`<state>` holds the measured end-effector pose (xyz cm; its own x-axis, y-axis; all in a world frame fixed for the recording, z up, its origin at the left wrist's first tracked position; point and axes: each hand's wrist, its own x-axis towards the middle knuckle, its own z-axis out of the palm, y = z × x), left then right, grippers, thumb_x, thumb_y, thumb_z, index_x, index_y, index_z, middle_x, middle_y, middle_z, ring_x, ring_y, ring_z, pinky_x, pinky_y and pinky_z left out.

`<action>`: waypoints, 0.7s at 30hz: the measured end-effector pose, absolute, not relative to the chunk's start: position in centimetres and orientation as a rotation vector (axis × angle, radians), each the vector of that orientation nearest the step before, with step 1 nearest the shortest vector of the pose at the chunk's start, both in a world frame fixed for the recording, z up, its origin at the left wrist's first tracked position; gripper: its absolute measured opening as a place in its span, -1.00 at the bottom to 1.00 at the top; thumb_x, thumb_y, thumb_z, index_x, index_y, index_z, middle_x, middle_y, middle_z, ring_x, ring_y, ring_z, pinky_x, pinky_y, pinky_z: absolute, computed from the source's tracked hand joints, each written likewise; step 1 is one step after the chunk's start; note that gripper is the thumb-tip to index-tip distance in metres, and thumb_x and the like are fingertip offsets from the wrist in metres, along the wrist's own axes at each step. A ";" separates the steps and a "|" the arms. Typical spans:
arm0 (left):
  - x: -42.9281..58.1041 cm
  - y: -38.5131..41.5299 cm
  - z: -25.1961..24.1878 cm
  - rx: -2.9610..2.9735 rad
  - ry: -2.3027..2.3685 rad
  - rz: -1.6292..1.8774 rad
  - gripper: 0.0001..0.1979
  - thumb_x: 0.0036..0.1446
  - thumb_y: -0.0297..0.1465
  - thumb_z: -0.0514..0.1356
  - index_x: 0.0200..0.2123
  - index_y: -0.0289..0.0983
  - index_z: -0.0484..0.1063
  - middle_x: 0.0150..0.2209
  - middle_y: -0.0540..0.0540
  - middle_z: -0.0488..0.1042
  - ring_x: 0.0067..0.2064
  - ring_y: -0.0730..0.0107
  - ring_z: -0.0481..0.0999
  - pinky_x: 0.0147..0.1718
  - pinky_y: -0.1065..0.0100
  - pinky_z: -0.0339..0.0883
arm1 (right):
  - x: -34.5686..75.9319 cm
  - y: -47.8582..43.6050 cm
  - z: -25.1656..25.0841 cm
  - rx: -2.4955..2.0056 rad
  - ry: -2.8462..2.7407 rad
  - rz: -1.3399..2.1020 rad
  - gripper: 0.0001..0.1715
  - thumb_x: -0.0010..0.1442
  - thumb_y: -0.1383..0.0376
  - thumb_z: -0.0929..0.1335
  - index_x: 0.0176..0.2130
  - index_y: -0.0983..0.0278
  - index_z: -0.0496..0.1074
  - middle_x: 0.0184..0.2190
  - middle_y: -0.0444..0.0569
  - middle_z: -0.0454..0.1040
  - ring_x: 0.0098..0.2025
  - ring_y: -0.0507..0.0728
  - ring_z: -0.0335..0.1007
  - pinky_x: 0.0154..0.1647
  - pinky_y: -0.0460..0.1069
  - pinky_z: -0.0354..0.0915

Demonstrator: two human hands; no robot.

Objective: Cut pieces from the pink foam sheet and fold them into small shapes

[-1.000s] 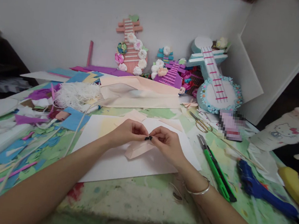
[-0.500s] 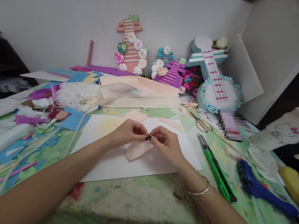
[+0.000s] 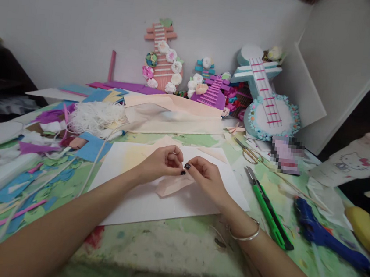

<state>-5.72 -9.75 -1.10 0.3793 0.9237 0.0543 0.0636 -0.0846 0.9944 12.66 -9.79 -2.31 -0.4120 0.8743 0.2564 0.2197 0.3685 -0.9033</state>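
Observation:
Over a white sheet (image 3: 137,215), my left hand (image 3: 160,164) and my right hand (image 3: 206,173) meet, thumb tips close together. Between and below them hangs a pale peach piece of crepe paper (image 3: 171,187). The right thumb and fingers are pinched on its upper edge. My left thumb also rests at that edge, while its index finger is lifted a little off the thumb. The fingers partly cover the top of the paper. Behind the hands, more peach paper scraps (image 3: 168,142) lie at the sheet's far edge.
Right of the sheet lie a green utility knife (image 3: 268,209), gold-handled scissors (image 3: 249,153) and a blue glue gun (image 3: 326,237). White yarn (image 3: 96,116) and coloured scraps (image 3: 45,176) cover the left. Decorated instrument shapes (image 3: 270,108) lean at the back, behind large peach paper (image 3: 173,122).
My left index finger has lifted away from its thumb, and the fingertips have drawn slightly apart. The peach paper has shifted slightly to the right.

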 end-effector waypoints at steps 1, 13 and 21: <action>-5.7 -9.8 -1.1 1.474 0.929 0.925 -0.71 -0.12 -0.48 0.33 -0.36 -0.31 0.27 -0.50 0.03 0.46 -0.45 0.56 0.43 -0.42 0.51 0.24 | 12.7 -9.8 -2.3 -0.960 -1.882 1.047 -0.77 0.18 0.18 0.29 -0.39 0.29 0.36 -0.52 -0.16 0.32 -0.49 -0.03 0.17 -0.48 -0.12 0.08; -5.9 -9.4 -1.5 1.453 0.986 0.868 -0.78 -0.11 -0.40 0.36 -0.41 -0.36 0.40 -0.50 0.02 0.43 -0.44 0.56 0.39 -0.45 0.53 0.21 | 13.0 -9.3 -2.7 -0.918 -1.800 1.076 -0.76 0.16 0.18 0.31 -0.43 0.30 0.32 -0.57 -0.19 0.24 -0.52 -0.04 0.10 -0.52 -0.11 0.02; -6.3 -9.1 -1.8 1.349 1.034 0.840 -0.76 -0.08 -0.30 0.35 -0.43 -0.36 0.46 -0.55 0.04 0.39 -0.55 0.63 0.27 -0.59 0.55 0.05 | 13.6 -8.5 -2.3 -0.855 -1.439 1.292 -0.64 0.05 0.06 0.40 -0.45 0.28 0.30 -0.62 -0.22 0.29 -0.58 -0.04 0.23 -0.55 -0.11 0.29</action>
